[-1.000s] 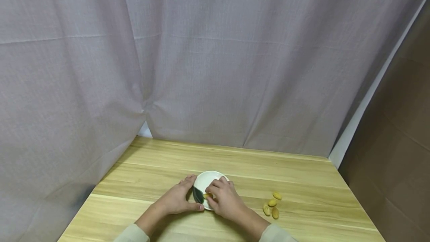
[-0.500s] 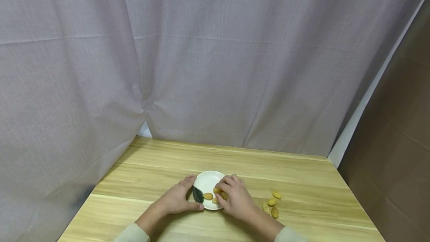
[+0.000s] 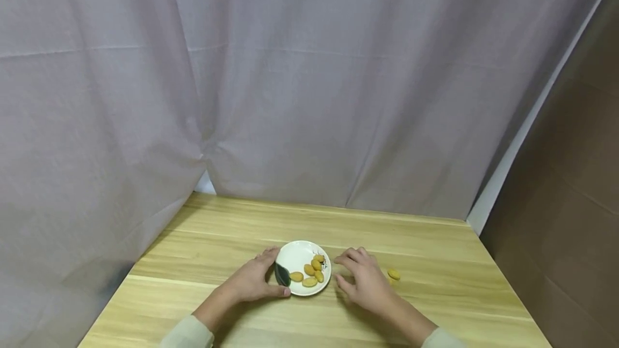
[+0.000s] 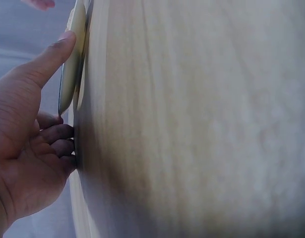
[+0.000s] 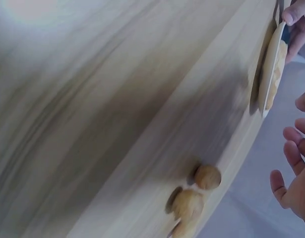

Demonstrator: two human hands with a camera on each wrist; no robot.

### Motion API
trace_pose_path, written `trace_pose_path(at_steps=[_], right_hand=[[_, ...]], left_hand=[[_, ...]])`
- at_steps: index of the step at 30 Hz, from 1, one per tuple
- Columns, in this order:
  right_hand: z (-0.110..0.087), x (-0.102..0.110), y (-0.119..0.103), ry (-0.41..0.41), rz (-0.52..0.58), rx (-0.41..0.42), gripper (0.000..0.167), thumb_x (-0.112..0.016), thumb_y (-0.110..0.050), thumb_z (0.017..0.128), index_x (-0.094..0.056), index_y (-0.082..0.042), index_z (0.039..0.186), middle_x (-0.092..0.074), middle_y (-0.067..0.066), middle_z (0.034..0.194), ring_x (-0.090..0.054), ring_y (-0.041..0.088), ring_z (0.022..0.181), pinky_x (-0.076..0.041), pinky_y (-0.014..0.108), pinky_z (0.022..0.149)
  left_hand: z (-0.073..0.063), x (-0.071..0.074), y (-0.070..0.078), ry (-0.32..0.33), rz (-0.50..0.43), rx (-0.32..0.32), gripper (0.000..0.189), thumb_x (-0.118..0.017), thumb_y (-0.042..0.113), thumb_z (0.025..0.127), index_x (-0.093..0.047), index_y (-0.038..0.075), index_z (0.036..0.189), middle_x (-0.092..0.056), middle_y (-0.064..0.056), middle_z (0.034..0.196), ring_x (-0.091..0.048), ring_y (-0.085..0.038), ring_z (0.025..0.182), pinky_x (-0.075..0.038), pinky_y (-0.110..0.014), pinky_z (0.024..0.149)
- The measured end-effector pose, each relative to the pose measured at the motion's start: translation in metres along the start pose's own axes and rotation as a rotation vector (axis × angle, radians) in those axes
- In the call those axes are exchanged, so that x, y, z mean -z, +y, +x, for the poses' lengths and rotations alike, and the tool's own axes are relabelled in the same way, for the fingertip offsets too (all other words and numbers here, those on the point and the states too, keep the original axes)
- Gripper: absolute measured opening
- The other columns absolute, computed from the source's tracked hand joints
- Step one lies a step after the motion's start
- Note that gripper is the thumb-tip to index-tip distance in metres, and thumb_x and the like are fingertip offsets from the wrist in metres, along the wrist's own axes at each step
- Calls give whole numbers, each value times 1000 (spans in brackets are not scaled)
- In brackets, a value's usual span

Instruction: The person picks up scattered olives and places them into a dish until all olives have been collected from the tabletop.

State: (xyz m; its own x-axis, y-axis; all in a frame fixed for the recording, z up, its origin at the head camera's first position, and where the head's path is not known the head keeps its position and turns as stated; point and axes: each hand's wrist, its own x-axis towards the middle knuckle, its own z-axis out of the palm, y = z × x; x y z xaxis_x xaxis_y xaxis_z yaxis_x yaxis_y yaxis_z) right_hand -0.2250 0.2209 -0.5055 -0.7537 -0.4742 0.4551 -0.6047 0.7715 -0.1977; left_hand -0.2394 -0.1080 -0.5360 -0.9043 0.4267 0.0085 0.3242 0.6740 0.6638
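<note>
A small round white plate (image 3: 301, 256) with a dark green leaf shape (image 3: 282, 275) at its left rim lies on the wooden table. Several yellow-brown oval pieces, like almonds or dried fruit (image 3: 309, 282), are on it, mostly toward the right side. My left hand (image 3: 251, 279) holds the plate's left edge between thumb and fingers; the left wrist view shows the thumb (image 4: 58, 52) on the rim. Right of the plate, my right hand (image 3: 365, 279) is in the air, fingers loosely bent, nothing between them. Loose oval pieces (image 5: 208, 177) lie beyond it, partly hidden by it in the head view.
The wooden table (image 3: 232, 224) runs back to a grey-mauve curtain (image 3: 290, 122). Another curtain hangs along the left side, and a brown panel (image 3: 556, 203) stands at the right.
My right hand has let go of the pieces over the plate and moved right, off the plate. More pieces on the plate now show. The left hand keeps its hold on the rim.
</note>
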Motion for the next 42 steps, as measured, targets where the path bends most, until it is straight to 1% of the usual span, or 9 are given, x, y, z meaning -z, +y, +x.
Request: trace_pose_path(at_steps=[7, 12, 19, 22, 27, 30, 34, 39, 42], right_hand=[[-12, 10, 11, -16, -10, -59, 32, -90, -15, 90, -81, -13, 121, -76, -3, 114, -64, 15, 106, -55, 41, 87], [-25, 17, 22, -35, -11, -108, 33, -91, -17, 91, -80, -9, 122, -76, -1, 115, -66, 19, 109, -57, 47, 90], [-41, 27, 40, -47, -23, -127, 35, -93, -13, 88, -80, -6, 120, -77, 4, 113, -64, 19, 105, -58, 48, 86], [-45, 29, 46, -73, -26, -137, 36, -93, -14, 89, -79, -6, 122, -76, 4, 115, -64, 20, 107, -59, 49, 86], [-49, 35, 57, -67, -52, -165, 38, -93, -15, 89, -79, -7, 123, -75, 3, 117, -65, 24, 109, -60, 57, 86], [-52, 38, 62, -71, -64, -182, 38, -93, -15, 89, -79, -7, 123, -75, 3, 117, -64, 23, 108, -60, 58, 85], [-55, 41, 66, -82, -69, -179, 37, -92, -17, 90, -79, -7, 124, -75, 2, 116, -63, 19, 105, -59, 53, 83], [-59, 43, 73, -39, -95, -174, 37, -94, -16, 88, -80, -8, 121, -76, 1, 112, -61, 15, 97, -54, 40, 76], [-59, 44, 79, -37, -110, -200, 37, -94, -16, 88, -81, -8, 121, -75, 2, 111, -62, 17, 98, -54, 41, 74]], left_hand=[[-1, 0, 0, -4, -3, 4, 128, -93, 62, 82, -30, -6, 171, -32, -28, 178, -30, -51, 166, -27, -69, 136], [3, -1, -1, -5, 7, -5, 129, -92, 64, 82, -30, -5, 171, -32, -28, 178, -31, -50, 166, -27, -68, 136], [5, -6, 0, -13, 11, 0, 129, -91, 66, 83, -30, -5, 171, -31, -26, 179, -31, -50, 167, -28, -68, 136], [4, -3, 1, -10, 9, 4, 128, -93, 63, 82, -30, -6, 171, -32, -27, 179, -30, -50, 167, -27, -68, 137], [7, -1, 3, -9, 14, -10, 128, -92, 62, 82, -30, -6, 170, -31, -27, 179, -30, -50, 167, -27, -67, 137], [9, -2, 3, -13, 15, -14, 128, -91, 64, 83, -30, -7, 171, -31, -27, 179, -30, -49, 167, -27, -67, 137], [7, -4, 1, -16, 8, 1, 128, -92, 63, 83, -30, -6, 171, -31, -26, 179, -30, -49, 167, -27, -67, 137], [4, -3, 0, -10, 5, 1, 127, -92, 62, 83, -31, -6, 171, -32, -27, 179, -30, -50, 167, -27, -68, 137], [1, -2, -1, -8, 3, 0, 127, -92, 62, 83, -30, -5, 171, -32, -27, 179, -31, -50, 166, -27, -68, 136]])
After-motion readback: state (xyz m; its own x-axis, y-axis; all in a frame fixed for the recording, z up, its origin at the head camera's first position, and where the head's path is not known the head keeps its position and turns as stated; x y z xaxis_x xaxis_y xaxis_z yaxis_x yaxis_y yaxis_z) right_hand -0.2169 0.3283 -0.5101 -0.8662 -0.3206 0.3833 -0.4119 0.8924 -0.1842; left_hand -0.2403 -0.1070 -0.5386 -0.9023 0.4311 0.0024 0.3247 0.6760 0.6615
